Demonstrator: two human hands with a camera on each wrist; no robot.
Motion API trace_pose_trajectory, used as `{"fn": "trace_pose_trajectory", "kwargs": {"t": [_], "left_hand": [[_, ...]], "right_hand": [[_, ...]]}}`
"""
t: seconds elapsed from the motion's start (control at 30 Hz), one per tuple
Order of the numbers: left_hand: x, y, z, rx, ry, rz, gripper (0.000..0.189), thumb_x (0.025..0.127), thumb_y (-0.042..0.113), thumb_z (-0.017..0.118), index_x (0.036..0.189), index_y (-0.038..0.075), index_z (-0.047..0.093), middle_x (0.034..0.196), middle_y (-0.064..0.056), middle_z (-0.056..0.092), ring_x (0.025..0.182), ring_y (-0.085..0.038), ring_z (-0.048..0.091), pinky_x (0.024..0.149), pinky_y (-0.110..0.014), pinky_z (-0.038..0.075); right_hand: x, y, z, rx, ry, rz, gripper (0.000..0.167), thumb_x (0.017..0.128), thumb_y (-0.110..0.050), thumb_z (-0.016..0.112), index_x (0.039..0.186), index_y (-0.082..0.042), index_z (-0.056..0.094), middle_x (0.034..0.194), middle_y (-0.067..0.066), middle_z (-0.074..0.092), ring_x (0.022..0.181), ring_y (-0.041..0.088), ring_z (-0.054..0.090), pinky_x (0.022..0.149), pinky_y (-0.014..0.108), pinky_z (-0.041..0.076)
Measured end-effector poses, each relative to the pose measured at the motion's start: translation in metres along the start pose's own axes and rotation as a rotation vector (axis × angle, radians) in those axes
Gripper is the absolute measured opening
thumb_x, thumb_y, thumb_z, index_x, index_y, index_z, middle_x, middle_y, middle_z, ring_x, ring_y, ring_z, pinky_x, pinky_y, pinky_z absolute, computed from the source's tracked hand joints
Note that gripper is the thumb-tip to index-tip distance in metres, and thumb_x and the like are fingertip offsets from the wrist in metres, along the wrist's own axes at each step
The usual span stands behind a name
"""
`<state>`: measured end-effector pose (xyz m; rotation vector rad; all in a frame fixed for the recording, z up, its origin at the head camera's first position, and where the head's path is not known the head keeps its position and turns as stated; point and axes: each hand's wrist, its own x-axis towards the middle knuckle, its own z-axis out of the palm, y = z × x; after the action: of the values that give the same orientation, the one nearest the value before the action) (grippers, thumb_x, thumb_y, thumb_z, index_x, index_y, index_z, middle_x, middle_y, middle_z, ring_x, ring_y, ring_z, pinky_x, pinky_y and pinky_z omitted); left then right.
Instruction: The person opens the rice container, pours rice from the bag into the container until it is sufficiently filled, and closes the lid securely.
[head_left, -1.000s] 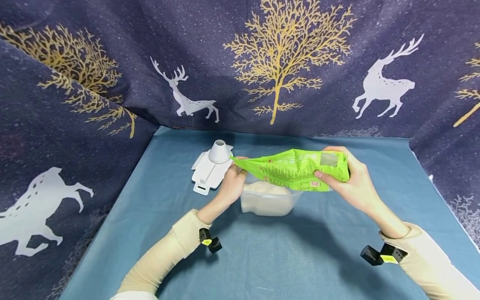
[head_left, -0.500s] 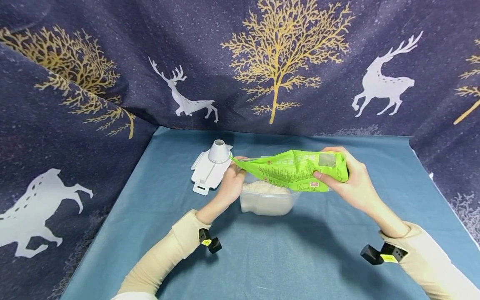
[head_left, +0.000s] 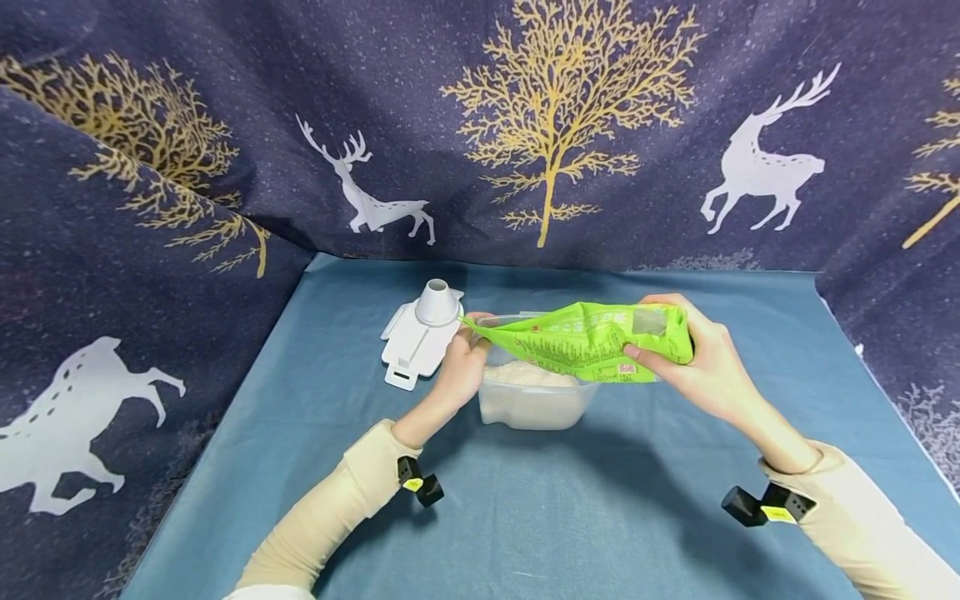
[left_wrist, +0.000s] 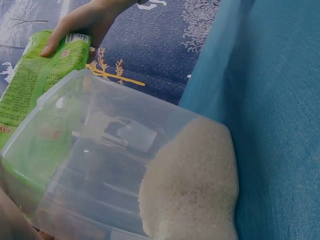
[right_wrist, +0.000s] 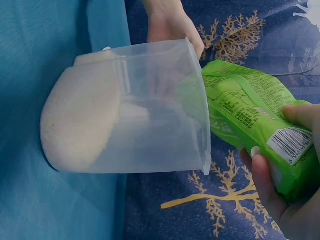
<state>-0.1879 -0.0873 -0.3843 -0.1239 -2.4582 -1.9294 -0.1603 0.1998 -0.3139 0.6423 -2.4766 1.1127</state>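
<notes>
A bright green bag of rice (head_left: pixel 592 342) lies tilted across the top of a translucent plastic container (head_left: pixel 536 408). My right hand (head_left: pixel 701 358) grips the bag's bottom end, thumb on the near face and fingers behind. At the container's left rim, my left hand (head_left: pixel 467 362) pinches the bag's mouth end; some of its fingers are hidden behind the bag. In the right wrist view the bag's mouth (right_wrist: pixel 192 95) shows through the wall, inside the container's opening. White rice (left_wrist: pixel 195 185) is heaped in the lower part of the container, which stands upright on the cloth.
Left of the container, a white lid-like plastic piece (head_left: pixel 412 346) lies on the blue cloth (head_left: pixel 570 517), with a white cone-shaped cup (head_left: pixel 437 304) on it. A dark curtain (head_left: pixel 420 100) printed with deer and trees hangs behind and at the left.
The green bag has sagged slightly along its upper edge, and its right end has come a little lower. Both hands keep their hold; the container stays in place.
</notes>
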Motion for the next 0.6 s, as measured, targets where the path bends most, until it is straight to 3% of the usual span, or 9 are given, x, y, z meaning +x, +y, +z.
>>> {"fn": "trace_pose_trajectory", "kwargs": {"t": [0.6], "left_hand": [[0.0008,-0.0009,0.0008,-0.014,0.002,0.006,0.031,0.097,0.01,0.042,0.125,0.002,0.054,0.127,-0.018,0.058,0.125,-0.031,0.051,0.108,-0.048,0.036]], "right_hand": [[-0.0018,0.0036,0.0008,0.001,0.014,-0.026,0.056,0.071,0.004,0.08,0.121,-0.008,0.06,0.097,-0.036,0.057,0.073,-0.011,0.06,0.057,0.014,0.045]]}}
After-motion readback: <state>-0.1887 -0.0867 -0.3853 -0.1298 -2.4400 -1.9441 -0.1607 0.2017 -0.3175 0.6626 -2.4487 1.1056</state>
